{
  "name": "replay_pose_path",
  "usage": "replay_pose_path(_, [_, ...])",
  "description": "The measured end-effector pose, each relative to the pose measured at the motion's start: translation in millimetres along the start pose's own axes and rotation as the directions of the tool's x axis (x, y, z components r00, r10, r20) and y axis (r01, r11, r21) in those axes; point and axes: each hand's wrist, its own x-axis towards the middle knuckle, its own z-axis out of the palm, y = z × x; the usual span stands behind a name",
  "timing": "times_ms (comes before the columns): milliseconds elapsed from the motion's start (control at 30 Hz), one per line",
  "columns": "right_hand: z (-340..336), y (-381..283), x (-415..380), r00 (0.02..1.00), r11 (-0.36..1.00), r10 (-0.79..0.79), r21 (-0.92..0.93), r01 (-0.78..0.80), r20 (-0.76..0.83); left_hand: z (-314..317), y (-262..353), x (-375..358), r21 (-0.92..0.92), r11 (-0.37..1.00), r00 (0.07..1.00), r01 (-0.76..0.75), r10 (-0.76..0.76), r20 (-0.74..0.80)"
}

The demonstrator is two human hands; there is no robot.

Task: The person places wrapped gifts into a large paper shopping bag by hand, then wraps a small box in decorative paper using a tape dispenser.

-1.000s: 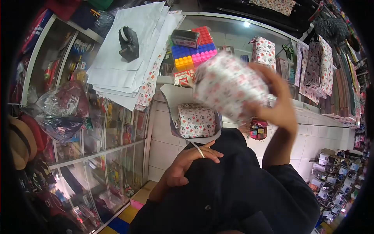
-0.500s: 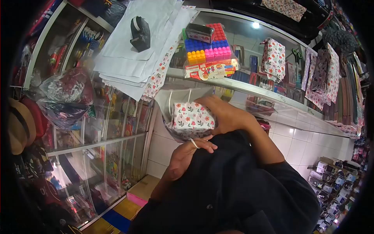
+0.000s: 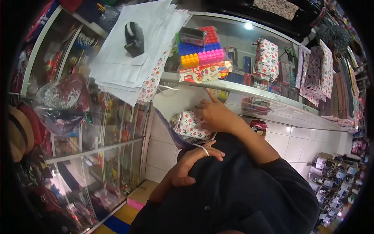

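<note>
A paper bag (image 3: 167,102) with white inner walls and white cord handles hangs open in front of my body. Inside its mouth lies a parcel (image 3: 191,125) wrapped in white paper with red and orange flowers. My right hand (image 3: 219,116) rests on the parcel's right side, its fingers partly bent and the index finger stretched toward the bag's rim. Below the bag, my left hand (image 3: 194,160) lies near my dark shirt, with a white cord handle looped over its fingers against the near edge of the bag.
White paper sheets (image 3: 126,66) bear a black tape dispenser (image 3: 134,40). On the glass counter (image 3: 233,33) are a colourful block set (image 3: 200,52), another flowered parcel (image 3: 267,58) and green-handled scissors (image 3: 290,53). Glass shelving (image 3: 97,152) stands left, with a plastic-wrapped bundle (image 3: 64,97) by it.
The flowered parcel sits lower and deeper in the bag. My right hand has moved down and left over it. The bag's far wall shows more, and my left hand has shifted slightly right.
</note>
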Motion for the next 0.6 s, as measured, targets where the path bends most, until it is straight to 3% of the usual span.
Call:
replay_pose_path(33, [-8, 4, -7, 0.978, 0.995, 0.030, 0.104, -0.009, -0.207, 0, 1, -1, 0.035, 0.999, 1.000, 0.012, -0.012, 0.002])
replay_pose_path(100, [-39, 16, -29, 0.817, 0.966, 0.177, 0.256, -0.037, -0.549, 0, -6, -1, 0.060, 0.998, 1.000, 0.012, -0.013, 0.001])
replay_pose_path(133, [-51, 27, -42, 0.582, 0.973, 0.227, 0.214, -0.091, -0.781, -1, -8, 1, 0.043, 0.999, 0.999, 0.006, -0.008, 0.042])
replay_pose_path(167, [-73, 38, -62, 0.480, 0.933, 0.359, 0.309, -0.182, -0.801, -1, -8, 2, 0.038, 0.999, 1.000, -0.008, 0.007, 0.031])
replay_pose_path(200, [-92, 47, -77, 0.226, 0.918, 0.371, 0.318, -0.238, -0.901, -1, -9, 2, 0.036, 0.999, 1.000, -0.018, 0.018, 0.015])
replay_pose_path(233, [-94, 81, -102, 0.033, 0.877, 0.224, 0.187, -0.442, -0.974, -2, -16, 1, 0.004, 1.000, 1.000, -0.025, 0.025, 0.015])
replay_pose_path(267, [-113, 93, -122, -0.115, 0.739, 0.079, 0.135, -0.660, -0.990, -2, -14, 3, -0.002, 1.000, 0.999, -0.026, 0.026, 0.043])
replay_pose_path(300, [-126, 101, -144, -0.211, 0.631, 0.063, 0.203, -0.749, -0.975, -2, -11, 4, 0.013, 1.000, 0.999, -0.008, 0.007, 0.043])
replay_pose_path(333, [-132, 125, -177, -0.196, 0.436, -0.012, 0.171, -0.883, -0.981, -3, -9, 7, 0.031, 0.999, 0.999, 0.009, -0.010, 0.038])
replay_pose_path(400, [-129, 167, -220, -0.356, 0.090, 0.154, 0.371, -0.924, -0.922, -4, -7, 11, 0.019, 1.000, 0.999, 0.018, -0.019, 0.051])
replay_pose_path(467, [-128, 197, -240, -0.528, -0.153, 0.459, 0.521, -0.839, -0.714, -5, -6, 13, 0.010, 1.000, 0.998, 0.029, -0.030, 0.060])
replay_pose_path(600, [-129, 225, -274, -0.550, -0.233, 0.625, 0.541, -0.808, -0.554, -10, -11, 14, -0.007, 1.000, 0.995, 0.023, -0.023, 0.101])
